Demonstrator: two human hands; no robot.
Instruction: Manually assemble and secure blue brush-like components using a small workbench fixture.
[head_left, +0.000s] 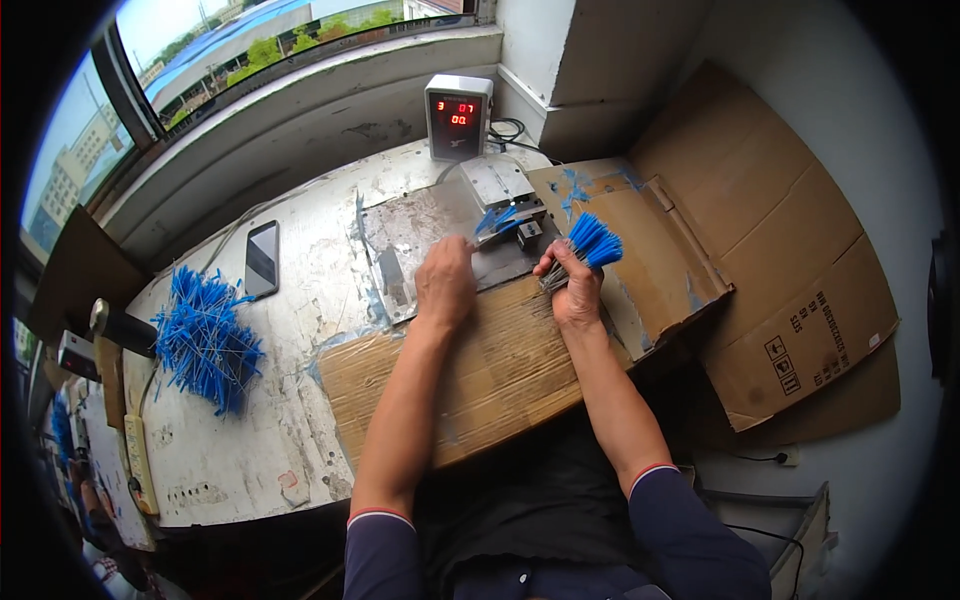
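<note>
My right hand (578,290) grips a bundle of blue-tipped wires (596,240); their blue ends fan out above the fist and the thin, pale ends show below the thumb. Left of it, my left hand (446,283) is closed with its fingertips near a small metal machine (500,183). What the left fingers pinch, if anything, I cannot make out. A few blue pieces (494,220) lie at the machine's front, beside a small dark metal block (529,234). A flat metal plate (415,225) lies under and left of the machine.
A tangled pile of blue-tipped wires (208,340) lies at the left, near a phone (262,258) and a dark cylinder (125,328). A counter box with red digits (458,118) stands at the back. Cardboard (450,385) covers the front edge; a large carton (790,290) stands right.
</note>
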